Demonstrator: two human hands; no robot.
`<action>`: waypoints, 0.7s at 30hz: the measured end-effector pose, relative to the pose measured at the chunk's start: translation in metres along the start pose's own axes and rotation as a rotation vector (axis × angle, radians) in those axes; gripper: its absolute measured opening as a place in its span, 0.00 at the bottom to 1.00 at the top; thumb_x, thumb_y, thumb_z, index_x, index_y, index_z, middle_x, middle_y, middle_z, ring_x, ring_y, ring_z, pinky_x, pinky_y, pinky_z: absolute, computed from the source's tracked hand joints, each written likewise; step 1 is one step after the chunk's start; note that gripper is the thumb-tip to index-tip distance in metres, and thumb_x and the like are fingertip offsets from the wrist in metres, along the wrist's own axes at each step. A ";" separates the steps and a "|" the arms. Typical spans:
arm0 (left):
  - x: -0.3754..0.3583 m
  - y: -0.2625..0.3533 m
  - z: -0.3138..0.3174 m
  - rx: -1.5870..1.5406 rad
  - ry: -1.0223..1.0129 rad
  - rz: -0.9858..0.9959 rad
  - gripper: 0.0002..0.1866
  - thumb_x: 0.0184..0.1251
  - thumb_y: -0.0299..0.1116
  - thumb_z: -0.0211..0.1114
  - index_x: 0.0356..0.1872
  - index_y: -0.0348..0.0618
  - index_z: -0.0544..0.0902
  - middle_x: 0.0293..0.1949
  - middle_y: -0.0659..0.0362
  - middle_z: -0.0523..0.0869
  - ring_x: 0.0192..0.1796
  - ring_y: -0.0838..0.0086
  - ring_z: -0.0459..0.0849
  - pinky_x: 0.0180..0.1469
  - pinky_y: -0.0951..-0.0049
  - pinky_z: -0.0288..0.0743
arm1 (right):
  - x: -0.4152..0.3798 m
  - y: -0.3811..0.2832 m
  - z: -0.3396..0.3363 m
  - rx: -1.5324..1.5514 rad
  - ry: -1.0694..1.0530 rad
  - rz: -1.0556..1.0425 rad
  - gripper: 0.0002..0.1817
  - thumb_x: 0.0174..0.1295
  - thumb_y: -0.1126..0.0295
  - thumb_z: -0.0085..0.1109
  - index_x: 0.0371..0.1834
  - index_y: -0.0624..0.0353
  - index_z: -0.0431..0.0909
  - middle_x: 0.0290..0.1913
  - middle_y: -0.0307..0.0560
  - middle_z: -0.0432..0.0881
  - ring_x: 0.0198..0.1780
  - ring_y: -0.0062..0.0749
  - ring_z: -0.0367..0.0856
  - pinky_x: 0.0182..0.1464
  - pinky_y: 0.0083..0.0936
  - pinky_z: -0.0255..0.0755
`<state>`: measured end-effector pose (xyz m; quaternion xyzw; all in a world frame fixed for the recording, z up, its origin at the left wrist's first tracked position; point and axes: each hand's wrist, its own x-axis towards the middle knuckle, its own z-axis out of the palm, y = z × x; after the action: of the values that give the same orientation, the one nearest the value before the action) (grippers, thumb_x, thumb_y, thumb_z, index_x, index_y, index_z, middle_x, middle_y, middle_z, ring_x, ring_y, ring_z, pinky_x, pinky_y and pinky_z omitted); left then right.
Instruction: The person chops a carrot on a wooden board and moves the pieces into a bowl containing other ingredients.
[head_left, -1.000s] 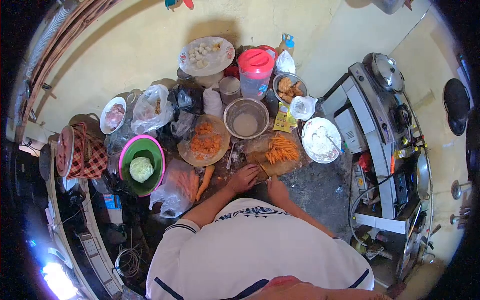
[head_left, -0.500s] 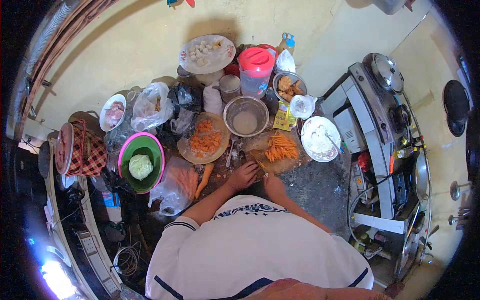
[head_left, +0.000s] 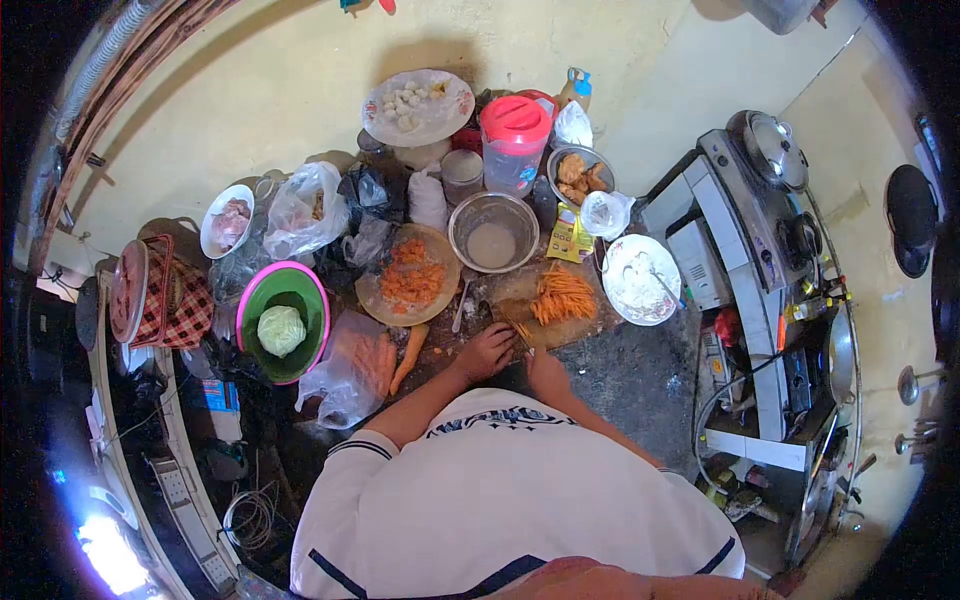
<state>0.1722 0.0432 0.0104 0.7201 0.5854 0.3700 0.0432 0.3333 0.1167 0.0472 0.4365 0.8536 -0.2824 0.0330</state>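
My right hand grips a knife, whose narrow blade reaches over the wooden cutting board. Just left of the blade, my left hand rests on the board with its fingers curled down. What lies under those fingertips is too small to make out, perhaps a bit of carrot. A heap of carrot sticks lies on the board beyond the knife. To the left, a round plate bears chopped carrot. One whole carrot lies near my left forearm, and a spoon sits beside the plate.
A metal bowl of pale liquid stands behind the board. At right is a white plate of white powder. At left are a bag of carrots and a green basin with a cabbage. A pink-lidded pitcher stands behind.
The view has shifted very slightly. Both hands stay at nearly the same spot on the board, with the knife blade still beside the left fingers.
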 end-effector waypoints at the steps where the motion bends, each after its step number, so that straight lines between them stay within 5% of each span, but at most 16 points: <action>1: 0.002 0.002 -0.001 -0.015 0.020 0.000 0.14 0.50 0.27 0.64 0.38 0.31 0.80 0.44 0.50 0.79 0.52 0.57 0.75 0.56 0.64 0.71 | 0.003 -0.002 0.001 -0.006 0.012 -0.004 0.16 0.65 0.59 0.46 0.38 0.64 0.67 0.24 0.66 0.78 0.29 0.62 0.79 0.31 0.52 0.72; 9: 0.006 -0.001 0.003 0.042 -0.036 -0.009 0.18 0.51 0.32 0.64 0.44 0.34 0.79 0.47 0.50 0.79 0.55 0.55 0.73 0.58 0.61 0.69 | 0.008 0.021 0.006 -0.104 0.049 -0.016 0.15 0.65 0.59 0.46 0.42 0.62 0.68 0.26 0.61 0.80 0.30 0.57 0.80 0.30 0.48 0.74; 14: 0.043 0.018 -0.030 0.278 0.013 0.030 0.23 0.51 0.35 0.63 0.50 0.38 0.76 0.48 0.50 0.78 0.55 0.54 0.72 0.59 0.55 0.64 | 0.011 0.028 -0.014 0.100 0.186 -0.032 0.19 0.65 0.58 0.45 0.47 0.65 0.69 0.27 0.64 0.79 0.31 0.61 0.78 0.33 0.50 0.72; 16: 0.035 -0.005 -0.035 0.156 -0.070 -0.264 0.23 0.52 0.33 0.61 0.53 0.42 0.74 0.51 0.54 0.77 0.58 0.54 0.69 0.61 0.53 0.60 | 0.010 0.029 -0.020 0.071 0.115 -0.059 0.19 0.65 0.58 0.45 0.45 0.65 0.70 0.28 0.65 0.79 0.32 0.62 0.78 0.34 0.51 0.71; 21: -0.012 -0.076 -0.074 0.353 0.296 -0.551 0.21 0.50 0.29 0.60 0.50 0.41 0.75 0.49 0.47 0.76 0.55 0.50 0.71 0.59 0.53 0.63 | 0.003 0.038 -0.027 0.109 0.045 -0.210 0.18 0.65 0.59 0.45 0.37 0.68 0.71 0.28 0.68 0.77 0.33 0.63 0.77 0.34 0.52 0.69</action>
<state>0.0668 0.0295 0.0200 0.4701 0.8125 0.3378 -0.0689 0.3656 0.1503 0.0517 0.3519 0.8786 -0.3205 -0.0395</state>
